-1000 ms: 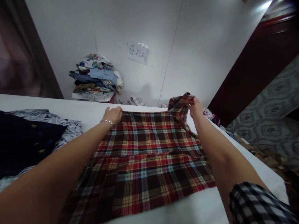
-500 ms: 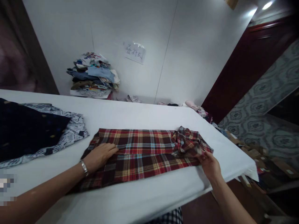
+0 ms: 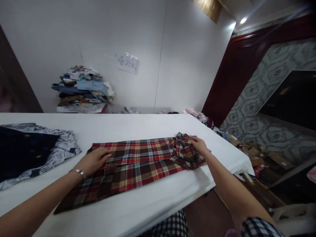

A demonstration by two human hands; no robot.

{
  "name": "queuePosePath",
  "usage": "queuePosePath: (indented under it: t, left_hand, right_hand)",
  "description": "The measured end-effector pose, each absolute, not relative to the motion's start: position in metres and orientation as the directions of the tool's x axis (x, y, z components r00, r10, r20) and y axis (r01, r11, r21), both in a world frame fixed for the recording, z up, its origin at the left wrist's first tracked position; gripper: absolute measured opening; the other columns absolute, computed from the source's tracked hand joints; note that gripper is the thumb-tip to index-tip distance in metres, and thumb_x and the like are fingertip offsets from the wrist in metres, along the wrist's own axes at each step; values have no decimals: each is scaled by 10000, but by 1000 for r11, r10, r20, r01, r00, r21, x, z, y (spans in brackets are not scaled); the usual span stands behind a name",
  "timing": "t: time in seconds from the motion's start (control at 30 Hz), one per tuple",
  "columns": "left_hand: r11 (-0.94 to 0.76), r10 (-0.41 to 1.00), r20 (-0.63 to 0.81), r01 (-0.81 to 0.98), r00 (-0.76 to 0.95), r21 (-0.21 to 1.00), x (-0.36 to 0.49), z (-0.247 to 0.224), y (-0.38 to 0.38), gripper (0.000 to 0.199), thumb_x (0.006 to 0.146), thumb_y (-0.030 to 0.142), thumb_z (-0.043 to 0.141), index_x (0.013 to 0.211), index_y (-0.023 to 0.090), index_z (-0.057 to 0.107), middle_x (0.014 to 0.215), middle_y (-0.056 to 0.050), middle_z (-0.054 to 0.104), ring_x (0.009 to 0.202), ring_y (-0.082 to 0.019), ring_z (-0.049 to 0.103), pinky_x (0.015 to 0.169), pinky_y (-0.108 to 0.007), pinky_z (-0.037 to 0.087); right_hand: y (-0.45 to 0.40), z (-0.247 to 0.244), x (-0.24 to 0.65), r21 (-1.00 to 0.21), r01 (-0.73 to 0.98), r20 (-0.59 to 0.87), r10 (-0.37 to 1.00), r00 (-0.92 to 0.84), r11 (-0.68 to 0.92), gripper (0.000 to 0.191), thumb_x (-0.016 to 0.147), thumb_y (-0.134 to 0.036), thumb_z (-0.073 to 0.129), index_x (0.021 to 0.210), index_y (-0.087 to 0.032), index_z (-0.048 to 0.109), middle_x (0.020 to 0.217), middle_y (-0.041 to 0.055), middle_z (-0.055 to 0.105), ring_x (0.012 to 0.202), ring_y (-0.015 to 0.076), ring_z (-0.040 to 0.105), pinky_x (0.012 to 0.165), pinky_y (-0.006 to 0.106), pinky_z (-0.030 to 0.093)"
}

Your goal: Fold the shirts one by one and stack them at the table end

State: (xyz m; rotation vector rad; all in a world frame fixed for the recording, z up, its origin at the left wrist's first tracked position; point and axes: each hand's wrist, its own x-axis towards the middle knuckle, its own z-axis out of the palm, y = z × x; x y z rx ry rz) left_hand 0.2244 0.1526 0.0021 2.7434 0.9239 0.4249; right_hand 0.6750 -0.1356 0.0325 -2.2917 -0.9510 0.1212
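Note:
A red, brown and yellow plaid shirt [image 3: 143, 151] lies lengthwise on the white-covered table [image 3: 153, 126], folded into a long strip. Its right end is bunched up in a crumpled heap. My left hand [image 3: 96, 160], with a bracelet at the wrist, rests on the left part of the shirt, fingers stretched out over the cloth. At the bunched end, my right hand [image 3: 199, 144] has its fingertips closed on the far edge of the fabric. Some of the cloth under both hands is hidden.
To the left lie dark navy cloth [image 3: 24, 151] and a black-and-white printed garment [image 3: 66, 141]. A tall pile of clothes [image 3: 82, 87] stands against the wall, below left of a handwritten sign [image 3: 128, 63]. More clothes [image 3: 197, 115] lie along the far right edge; boxes [image 3: 276, 161] sit beyond.
My right hand has gone from the near corner of the bunched end to its far edge. My left hand stays on the shirt's left part. The view has turned to the right.

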Motion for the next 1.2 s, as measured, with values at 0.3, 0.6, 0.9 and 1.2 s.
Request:
queuePosePath:
  t: [0.3, 0.6, 0.9, 1.2]
  left_hand:
    - [-598, 800, 137, 796, 584, 97, 258, -19, 215, 550, 804, 490, 388, 1183, 156, 607, 1328, -181, 553, 1259, -329, 470, 1013, -509, 366]
    - [-572, 820, 18, 820, 572, -5, 266, -6, 233, 357, 855, 429, 351, 875, 209, 632, 1002, -65, 707, 933, -249, 628, 787, -362, 453]
    - [-774, 630, 286, 613, 722, 156, 267, 4, 189, 485, 842, 549, 368, 1034, 197, 642, 1092, -91, 658, 1025, -256, 589, 932, -376, 433]
    - [-844, 526, 93, 505, 846, 181, 288, -11, 133, 370, 840, 423, 451, 1022, 225, 705, 1054, -95, 666, 946, -242, 628, 839, -361, 474]
  right_hand:
    - [-38, 11, 706, -535, 581, 134, 617, 775, -614, 192, 791, -298, 647, 894, -144, 695, 937, 85, 714, 928, 228, 642, 792, 279, 458]
    - [-37, 14, 770, -500, 477, 80, 510, 857, -723, 281, 907, -367, 558, 1103, -172, 609, 1135, 75, 618, 974, 197, 612, 843, 380, 514]
    - [-79, -3, 735, -471, 689, 223, 681, 697, -551, 538, 876, -427, 506, 1340, -156, 498, 1350, 125, 541, 1244, 245, 491, 1024, 352, 369]
    - [-83, -4, 710, -409, 685, 119, 709, 695, -603, 223, 698, -203, 673, 915, -186, 719, 1021, 103, 696, 1006, 261, 614, 878, 330, 426]
